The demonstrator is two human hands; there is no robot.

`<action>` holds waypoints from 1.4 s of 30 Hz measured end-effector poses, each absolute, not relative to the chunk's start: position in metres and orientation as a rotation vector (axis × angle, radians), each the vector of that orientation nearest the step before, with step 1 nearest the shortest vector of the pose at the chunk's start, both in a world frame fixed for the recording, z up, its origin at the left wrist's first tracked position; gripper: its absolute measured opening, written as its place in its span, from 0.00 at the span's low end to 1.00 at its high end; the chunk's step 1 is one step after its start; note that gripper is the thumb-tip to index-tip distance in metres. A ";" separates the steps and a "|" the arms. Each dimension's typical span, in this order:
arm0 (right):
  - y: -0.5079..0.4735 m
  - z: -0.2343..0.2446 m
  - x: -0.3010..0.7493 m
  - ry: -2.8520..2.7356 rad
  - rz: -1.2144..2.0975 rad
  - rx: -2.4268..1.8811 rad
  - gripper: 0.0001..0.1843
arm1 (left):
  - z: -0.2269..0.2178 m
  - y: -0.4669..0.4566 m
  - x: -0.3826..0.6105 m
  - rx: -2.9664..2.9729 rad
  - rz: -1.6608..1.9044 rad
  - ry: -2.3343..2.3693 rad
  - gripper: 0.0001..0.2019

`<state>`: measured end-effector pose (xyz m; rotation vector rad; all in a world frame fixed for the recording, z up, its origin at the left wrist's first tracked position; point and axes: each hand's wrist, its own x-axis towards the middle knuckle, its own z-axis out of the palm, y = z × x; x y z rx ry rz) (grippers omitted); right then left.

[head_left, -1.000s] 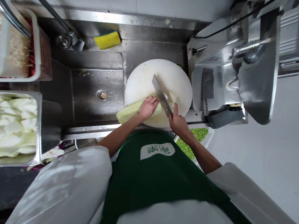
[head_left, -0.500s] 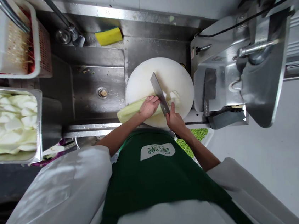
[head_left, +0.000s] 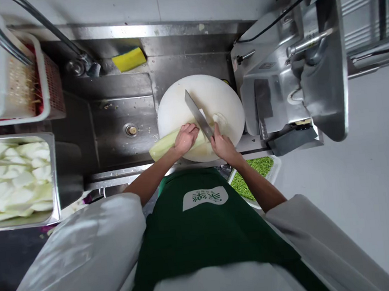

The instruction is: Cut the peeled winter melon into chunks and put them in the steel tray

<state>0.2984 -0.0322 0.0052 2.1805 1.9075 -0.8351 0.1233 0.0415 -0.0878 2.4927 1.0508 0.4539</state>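
Note:
A long pale-green peeled vegetable, gourd-like, (head_left: 163,145) lies along the near left side of the round white cutting board (head_left: 172,97). My left hand (head_left: 186,139) presses on it with curled fingers, close to the blade. In my right hand (head_left: 223,146) is a cleaver (head_left: 198,114), its blade slanting up and left across the vegetable's right end. The handle is hidden in my grip. Pale cut slices (head_left: 219,119) lie on the board right of the blade.
At left, a metal pan (head_left: 55,178) holds pale slices, below a white basket (head_left: 43,78) of bean sprouts. The sink (head_left: 111,145) has a faucet (head_left: 84,62) and yellow sponge (head_left: 129,59) behind it. At right stands a metal slicing machine (head_left: 279,95). A tub of chopped greens (head_left: 253,176) sits below the counter.
The view has shifted, so the board and slicer appear farther left. My hands stay on the vegetable and cleaver, and the blade leans a little more to the left.

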 end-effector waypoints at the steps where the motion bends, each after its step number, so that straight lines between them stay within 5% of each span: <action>1: -0.038 0.012 0.299 1.908 -0.820 2.187 0.38 | -0.088 0.041 0.123 2.500 0.446 1.053 0.18; 7: -0.064 0.036 0.298 1.908 -0.871 2.121 0.39 | -0.088 0.039 0.124 2.531 0.439 1.061 0.18; 19: -0.028 -0.005 0.276 1.838 -0.950 2.227 0.37 | -0.070 0.037 0.114 2.457 0.246 1.096 0.18; 26: -0.044 0.002 0.288 1.860 -0.977 2.240 0.37 | -0.058 0.000 0.068 2.421 -0.148 1.494 0.57; 31: -0.040 0.015 0.277 1.725 -0.936 2.198 0.22 | -0.060 0.004 0.063 2.398 -0.215 1.517 0.62; 42: -0.007 -0.024 0.304 1.829 -0.895 2.177 0.21 | -0.061 0.020 0.057 2.366 -0.134 1.547 0.59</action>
